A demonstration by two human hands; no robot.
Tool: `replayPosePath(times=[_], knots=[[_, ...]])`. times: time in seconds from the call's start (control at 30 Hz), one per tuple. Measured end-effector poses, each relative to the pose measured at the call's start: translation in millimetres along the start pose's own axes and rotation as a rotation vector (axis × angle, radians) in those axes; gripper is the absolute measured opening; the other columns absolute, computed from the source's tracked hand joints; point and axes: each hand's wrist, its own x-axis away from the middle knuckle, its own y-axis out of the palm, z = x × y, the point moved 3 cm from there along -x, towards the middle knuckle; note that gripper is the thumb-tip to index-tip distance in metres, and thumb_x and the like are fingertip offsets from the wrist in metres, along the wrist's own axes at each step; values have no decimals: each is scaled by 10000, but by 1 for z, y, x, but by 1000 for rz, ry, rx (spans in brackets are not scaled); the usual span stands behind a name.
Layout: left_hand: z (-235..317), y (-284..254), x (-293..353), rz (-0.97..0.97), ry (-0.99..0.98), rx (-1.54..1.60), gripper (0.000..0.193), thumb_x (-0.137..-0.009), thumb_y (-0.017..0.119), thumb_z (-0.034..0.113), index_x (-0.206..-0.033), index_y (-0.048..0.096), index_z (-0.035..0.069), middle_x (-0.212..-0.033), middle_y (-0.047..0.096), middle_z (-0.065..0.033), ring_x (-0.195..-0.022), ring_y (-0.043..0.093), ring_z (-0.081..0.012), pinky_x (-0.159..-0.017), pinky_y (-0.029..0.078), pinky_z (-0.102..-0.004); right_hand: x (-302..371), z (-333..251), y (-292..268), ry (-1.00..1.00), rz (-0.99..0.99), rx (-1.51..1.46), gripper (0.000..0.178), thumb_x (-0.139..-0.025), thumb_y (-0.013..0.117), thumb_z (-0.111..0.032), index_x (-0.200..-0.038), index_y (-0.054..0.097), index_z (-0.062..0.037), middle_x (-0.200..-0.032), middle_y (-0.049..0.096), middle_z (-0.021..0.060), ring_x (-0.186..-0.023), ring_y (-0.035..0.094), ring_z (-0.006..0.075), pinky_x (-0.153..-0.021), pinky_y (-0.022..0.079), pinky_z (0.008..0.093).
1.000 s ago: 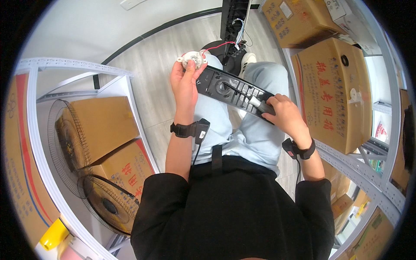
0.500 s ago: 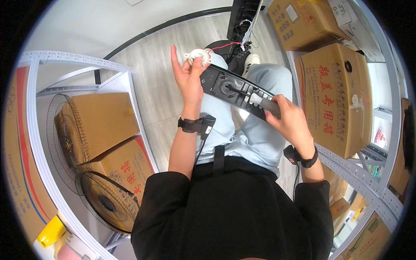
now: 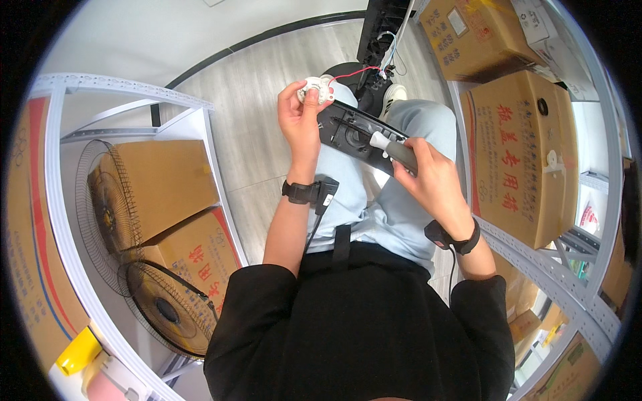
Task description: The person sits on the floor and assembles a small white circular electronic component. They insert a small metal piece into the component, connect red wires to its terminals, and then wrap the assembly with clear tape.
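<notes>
My left hand pinches a round white plastic part with its fingers and thumb, above the far left end of a black panel. From that part a red wire runs to loose wires at a tall black stand. My right hand is wrapped round the grey handle of a screwdriver with a white collar. Its dark shaft reaches left across the panel, the tip near the white part; whether it touches anything is unclear. The panel lies across my thighs, with molded openings facing up.
On the left, two round wire fan grilles lean by cardboard boxes on a grey metal shelf. More cardboard boxes fill the shelf on the right. The stand's round black base is on the floor beyond my knees.
My right hand has shifted left and away from me, bringing the screwdriver's tip closer to the white part. My left index finger, stretched out before, is now curled in at the part.
</notes>
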Motion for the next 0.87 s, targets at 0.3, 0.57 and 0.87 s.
replayPosePath(times=[0.3, 0.57, 0.87], knots=[[-1, 2, 3, -25, -5, -98, 158, -918, 586, 32, -1044, 661, -26, -977, 601, -85, -895, 628, -166, -788, 604, -355, 4, 8, -10, 143, 6, -123, 311, -774, 697, -169, -998, 545, -15, -828, 635, 188, -736, 645, 354, -651, 519, 383], [-2, 7, 3, -183, 3, -287, 155, -883, 622, 10, -1019, 687, -29, -917, 569, -42, -885, 610, -139, -788, 572, -287, 12, 42, -39, 418, -44, -538, 251, -819, 691, -142, -1005, 587, -9, -829, 670, 50, -704, 574, 69, -621, 465, 240], [-1, 17, 8, -178, -15, -283, 231, -819, 692, 5, -1049, 705, 22, -937, 654, -66, -859, 624, -131, -763, 502, -229, 7, 49, -37, 512, -139, -749, 210, -853, 664, -141, -1013, 585, -29, -821, 650, 8, -632, 520, 49, -548, 405, 199]])
